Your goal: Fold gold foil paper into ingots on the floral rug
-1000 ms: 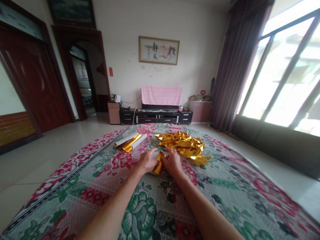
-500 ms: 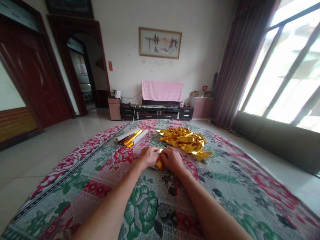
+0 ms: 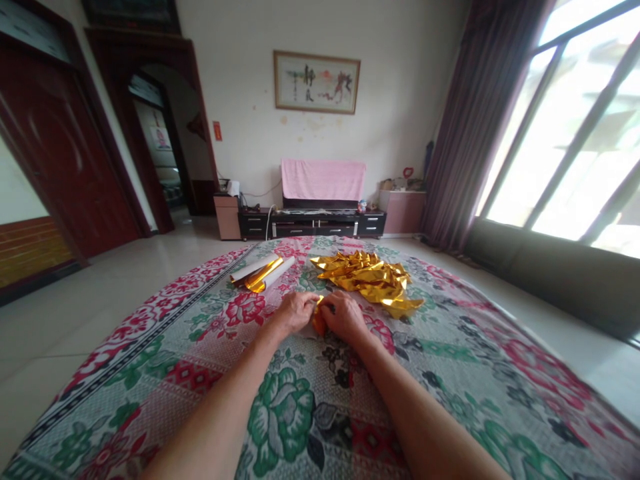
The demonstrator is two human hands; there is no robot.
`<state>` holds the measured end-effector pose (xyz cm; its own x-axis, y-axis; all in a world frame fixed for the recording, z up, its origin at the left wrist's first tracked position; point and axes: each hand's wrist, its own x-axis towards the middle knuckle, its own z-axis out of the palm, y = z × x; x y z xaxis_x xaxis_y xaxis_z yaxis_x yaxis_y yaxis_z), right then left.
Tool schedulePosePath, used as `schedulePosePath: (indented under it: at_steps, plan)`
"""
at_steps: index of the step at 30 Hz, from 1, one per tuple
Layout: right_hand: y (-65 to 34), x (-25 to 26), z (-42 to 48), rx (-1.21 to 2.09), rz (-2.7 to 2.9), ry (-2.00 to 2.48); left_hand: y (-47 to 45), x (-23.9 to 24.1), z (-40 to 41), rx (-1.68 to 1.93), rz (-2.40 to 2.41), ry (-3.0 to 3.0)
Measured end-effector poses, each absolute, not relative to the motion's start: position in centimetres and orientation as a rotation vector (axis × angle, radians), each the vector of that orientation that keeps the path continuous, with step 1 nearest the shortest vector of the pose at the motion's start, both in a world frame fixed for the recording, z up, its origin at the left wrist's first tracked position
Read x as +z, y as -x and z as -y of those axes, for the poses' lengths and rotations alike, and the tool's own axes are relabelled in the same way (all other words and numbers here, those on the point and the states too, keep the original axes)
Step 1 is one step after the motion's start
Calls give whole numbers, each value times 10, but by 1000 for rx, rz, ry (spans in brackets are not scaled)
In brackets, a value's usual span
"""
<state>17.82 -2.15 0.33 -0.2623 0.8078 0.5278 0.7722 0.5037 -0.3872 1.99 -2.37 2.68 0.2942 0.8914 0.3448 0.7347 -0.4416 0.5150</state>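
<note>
Between my two hands is a small piece of gold foil paper (image 3: 319, 323), mostly covered by the fingers. My left hand (image 3: 299, 311) is closed on its left edge, with thumb and fingers pinched together. My right hand (image 3: 344, 313) curls over the right side of the same piece, its fingertips bent down. Just beyond the right hand lies a heap of folded gold foil paper pieces (image 3: 373, 277) with pointed ends. Farther off to the left are loosely rolled sheets of gold foil paper (image 3: 265, 272) with white backs.
A patterned cloth (image 3: 210, 373) with red and green flowers covers the round table. Behind it stands a low black cabinet (image 3: 300, 227), with a pink cloth (image 3: 324, 179) draped over a flat object. A window (image 3: 575, 133) and a dark curtain (image 3: 475, 127) are at right.
Less of the foil paper's pale edge shows below my hands, and the piece looks narrower. Both hands keep nearly the same place. The whole view has shifted slightly.
</note>
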Motion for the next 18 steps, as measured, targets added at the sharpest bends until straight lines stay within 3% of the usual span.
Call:
schedulePosePath:
  at_steps: [9, 18]
  plan:
    - [-177, 7, 27, 84, 2080, 1297, -11, 25, 21, 756, -1250, -2319]
    - [-180, 9, 28, 64, 2122, 1254, -17, 25, 26, 740, -1348, -2323]
